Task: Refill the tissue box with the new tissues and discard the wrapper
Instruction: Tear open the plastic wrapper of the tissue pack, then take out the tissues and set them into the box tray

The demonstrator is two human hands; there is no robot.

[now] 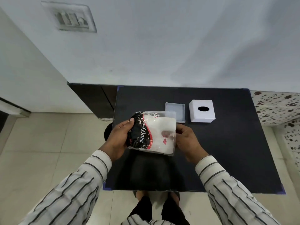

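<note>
A pack of white tissues [159, 127] in a clear wrapper with a black and red printed end is held above the black table [227, 151]. My left hand [121, 137] grips the printed end. My right hand [186, 138] grips the clear end, its thumb showing through the plastic. Beyond the pack lies the shallow white base tray [176, 111] of the tissue box. Right of the tray stands the white cube-shaped box cover [203, 111] with an oval slot on top.
A dark cabinet [94, 99] stands at the table's back left. A round dark object [108, 129] peeks out beside the table's left edge. Tiled floor surrounds the table, with speckled tiles [279, 108] on the right. My feet are below the near edge.
</note>
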